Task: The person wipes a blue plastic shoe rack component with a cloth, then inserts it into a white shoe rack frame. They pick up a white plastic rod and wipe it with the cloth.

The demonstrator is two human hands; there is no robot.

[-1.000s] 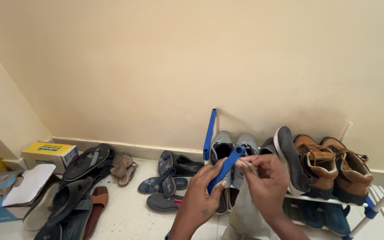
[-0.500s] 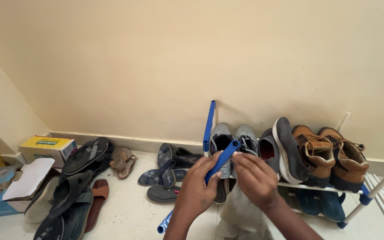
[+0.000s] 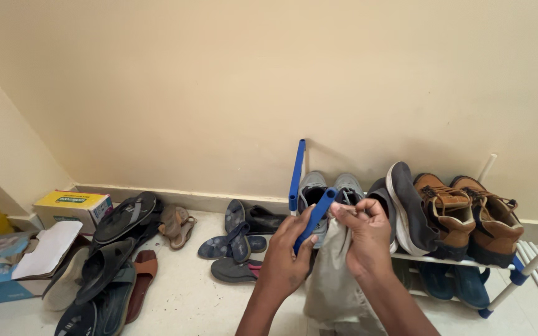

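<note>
Barely shifted, blue bar (image 3: 314,212) tilted up-right, seemingly gripped.

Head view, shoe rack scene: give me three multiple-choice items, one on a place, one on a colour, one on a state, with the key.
1. Where do the brown boots stand?
A. On the floor by the yellow box
B. On the top shelf of the shoe rack, at its right end
C. In the person's lap

2. What colour is the plastic piece in the left hand?
A. Blue
B. Red
C. Green

3. What is the right hand doing?
A. Resting flat on the floor
B. Lifting a sandal
C. Pinching the top of a beige cloth with its fingers

Key: 1 B, the boots sit side by side on the upper shelf at the right. 2 A, the piece is blue like the rack's upright. 3 C, the fingers are closed on the cloth's upper edge.
</note>
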